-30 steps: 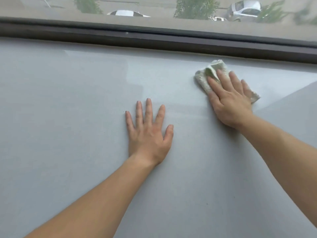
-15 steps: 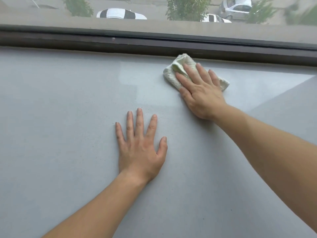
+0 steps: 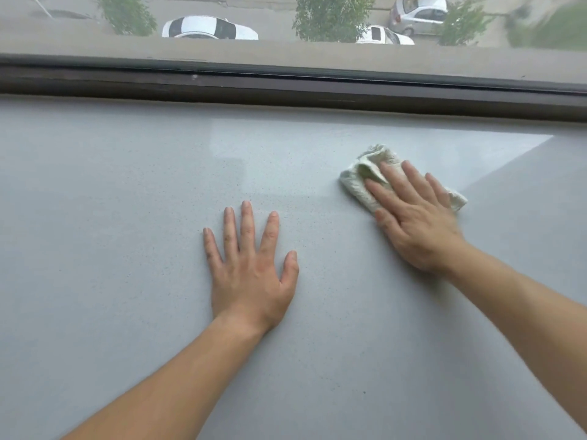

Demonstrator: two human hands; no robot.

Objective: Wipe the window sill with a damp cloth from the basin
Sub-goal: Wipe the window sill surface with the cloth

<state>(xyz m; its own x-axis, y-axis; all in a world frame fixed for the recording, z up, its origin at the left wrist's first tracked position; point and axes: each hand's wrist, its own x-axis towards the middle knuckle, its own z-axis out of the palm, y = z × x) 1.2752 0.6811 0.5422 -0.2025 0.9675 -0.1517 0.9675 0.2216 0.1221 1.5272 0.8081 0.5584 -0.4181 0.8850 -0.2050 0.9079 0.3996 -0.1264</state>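
So: grey speckled sill (image 3: pixel 111 249), dark frame (image 3: pixel 286 90); L hand (image 3: pixel 251 274) spread, R hand (image 3: pixel 416 223) flat pressing cloth (image 3: pixel 355 185).

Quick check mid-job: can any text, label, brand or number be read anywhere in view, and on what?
No text can be read.
The cloth, window sill and window frame carry no print.
The cars outside are too small and blurred for plates or badges.

A pale cloth (image 3: pixel 355 185) pressed to the grey window sill (image 3: pixel 95 281).
The right grip (image 3: pixel 416 217) lies flat on it, fingers straight (a fold, perhaps greenish, bunches at the far end); the left grip (image 3: pixel 251 268) rests palm-down, fingers spread, nearby on the bare sill.
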